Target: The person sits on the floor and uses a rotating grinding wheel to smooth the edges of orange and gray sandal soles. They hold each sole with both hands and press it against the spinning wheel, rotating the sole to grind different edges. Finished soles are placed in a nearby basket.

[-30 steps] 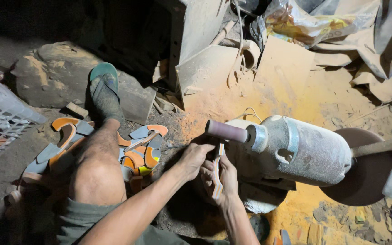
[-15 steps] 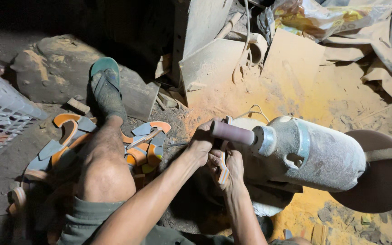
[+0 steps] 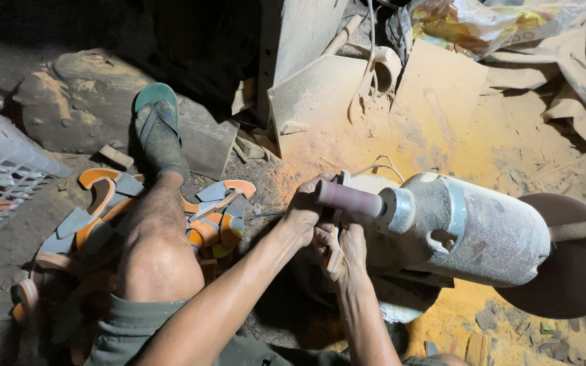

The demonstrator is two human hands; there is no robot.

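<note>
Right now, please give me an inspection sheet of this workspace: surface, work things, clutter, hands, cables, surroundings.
Surface: dirt floor coated in orange dust.
Job's things: a striped orange-and-grey curved piece held just under the sanding drum of a dusty grey motor; contact cannot be confirmed.
Clutter: pile of orange and grey curved offcuts by the person's leg; white plastic basket at left.
Hands: left hand and right hand both grip the piece.
Cables: a light cord loop behind the motor.
Surroundings: dusty boards, crumpled plastic bag, dark disc at the motor's far end.
</note>
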